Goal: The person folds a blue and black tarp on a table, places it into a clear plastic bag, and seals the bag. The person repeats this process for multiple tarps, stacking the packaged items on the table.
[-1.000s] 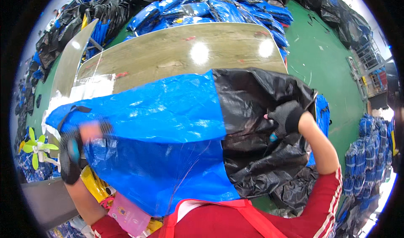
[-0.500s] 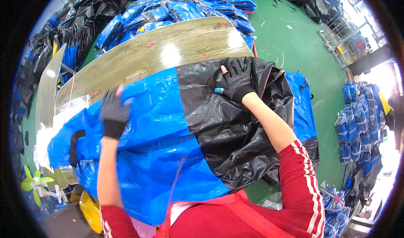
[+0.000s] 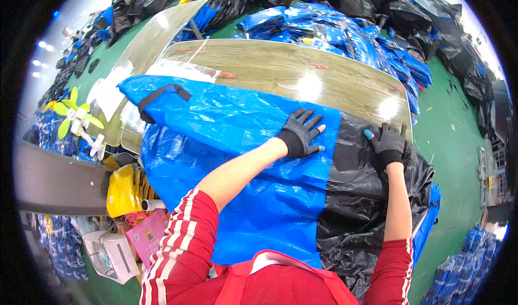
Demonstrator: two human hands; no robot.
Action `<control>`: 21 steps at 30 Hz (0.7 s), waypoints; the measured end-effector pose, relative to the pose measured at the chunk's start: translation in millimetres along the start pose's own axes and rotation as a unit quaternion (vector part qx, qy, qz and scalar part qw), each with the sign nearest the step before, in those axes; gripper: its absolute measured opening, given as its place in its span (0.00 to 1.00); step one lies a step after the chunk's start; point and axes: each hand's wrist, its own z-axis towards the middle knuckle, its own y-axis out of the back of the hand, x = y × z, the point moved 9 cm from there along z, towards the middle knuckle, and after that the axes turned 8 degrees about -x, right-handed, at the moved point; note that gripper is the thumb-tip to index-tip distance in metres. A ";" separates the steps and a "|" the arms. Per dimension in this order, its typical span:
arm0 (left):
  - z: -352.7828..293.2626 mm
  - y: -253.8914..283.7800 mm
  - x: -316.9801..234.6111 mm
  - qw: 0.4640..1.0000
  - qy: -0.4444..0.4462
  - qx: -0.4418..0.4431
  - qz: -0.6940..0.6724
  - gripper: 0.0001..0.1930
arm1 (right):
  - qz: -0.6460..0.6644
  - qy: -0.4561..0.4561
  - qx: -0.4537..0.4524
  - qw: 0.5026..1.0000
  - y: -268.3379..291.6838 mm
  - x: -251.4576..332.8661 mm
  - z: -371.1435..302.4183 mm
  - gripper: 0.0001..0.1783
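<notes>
Big crinkly sheet (image 3: 291,183) here, shiny blue running left from under the left fingers, matte-ish black below the right ones, plus a black strap (image 3: 181,92) well off to the left of both. It's draped over the bench (image 3: 253,65). Left hand (image 3: 300,134) is palm down, fingers splayed; right hand (image 3: 387,143) too, fingers loose, pointing away from the body.

Bright, evenly lit, likely from overhead. Blown-out glare spots on the table (image 3: 248,59), upper center and right of it. Softer sheen on the blue sheet (image 3: 237,110) and black sheet (image 3: 353,162). Washed-out white plastic (image 3: 110,89) at left. Center reasonably sharp; heavy fisheye bend, soft detail, black corners toward rim.
</notes>
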 end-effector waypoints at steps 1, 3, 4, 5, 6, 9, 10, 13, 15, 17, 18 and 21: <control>4.5 3.5 23.6 0.997 0.049 0.041 -0.034 0.33 | 0.078 -0.071 0.115 0.988 -19.5 -0.5 2.7 0.46; 12.7 39.8 88.4 0.992 0.092 0.041 0.073 0.25 | 0.120 -0.090 0.118 0.982 -8.3 3.2 22.4 0.42; 10.2 76.2 124.9 0.980 0.090 -0.024 0.175 0.24 | 0.083 -0.099 0.128 0.983 0.2 -2.1 32.1 0.41; 6.4 85.5 186.0 0.958 0.176 0.087 0.208 0.25 | 0.044 -0.106 0.110 0.987 11.9 -8.8 49.8 0.40; -10.5 116.4 231.7 0.957 0.242 0.043 0.154 0.28 | 0.038 -0.104 0.038 0.993 31.0 -13.7 64.0 0.40; -93.6 148.1 320.3 0.855 0.360 0.161 0.336 0.39 | -0.031 -0.085 -0.016 0.996 31.4 -20.9 77.4 0.42; -132.2 139.6 330.7 0.824 0.403 0.219 0.332 0.42 | -0.058 -0.075 -0.059 0.994 25.6 -19.0 75.4 0.42; -204.8 113.6 291.2 0.839 0.371 0.103 0.385 0.43 | -0.059 -0.043 0.033 0.997 -43.2 -6.7 37.1 0.40; -241.5 100.2 281.3 0.829 0.408 0.050 0.378 0.44 | -0.047 -0.071 0.125 0.989 -78.6 -5.5 23.3 0.37; -261.6 81.6 293.6 0.839 0.446 0.108 0.292 0.47 | 0.038 -0.021 0.030 0.999 -47.8 6.9 23.7 0.37; -261.9 78.6 301.7 0.834 0.442 0.155 0.291 0.48 | 0.167 -0.044 0.039 0.984 -28.3 4.3 22.0 0.38; -235.0 85.3 323.6 0.794 0.485 0.293 0.223 0.44 | 0.476 -0.080 0.080 0.872 73.1 -9.0 -14.0 0.36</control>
